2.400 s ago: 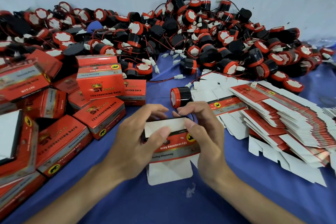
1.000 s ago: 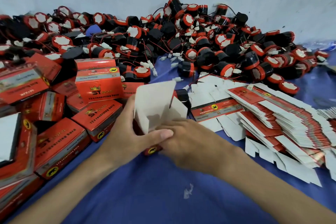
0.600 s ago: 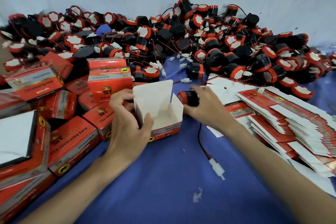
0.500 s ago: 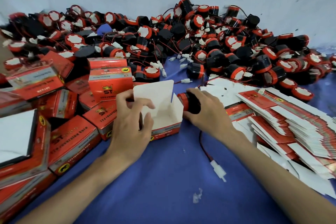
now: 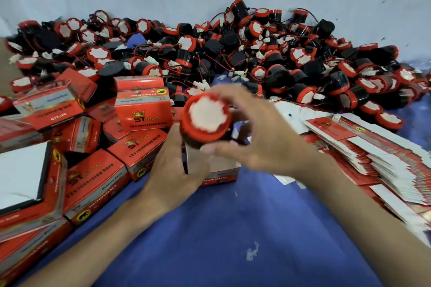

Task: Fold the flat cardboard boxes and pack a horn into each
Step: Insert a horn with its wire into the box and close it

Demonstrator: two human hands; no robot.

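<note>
A round horn [image 5: 206,116] with a red rim and white face hangs just above the open red cardboard box [image 5: 221,173] at the middle of the blue table. My right hand [image 5: 263,137] grips the horn from the right, fingers curled over its top and underside. My left hand [image 5: 172,168] holds the box's left side, thumb up against the horn's edge. Most of the box's inside is hidden behind the horn and my hands.
A large heap of loose horns [image 5: 256,53] with wires lies along the white wall. Several packed red boxes [image 5: 140,105] are stacked on the left. A fanned pile of flat boxes [image 5: 373,151] lies on the right. Blue tablecloth [image 5: 221,240] shows in front.
My right hand has lifted the horn from beside the box and turned it face-up over the box opening. My left hand has stayed on the box's left side.
</note>
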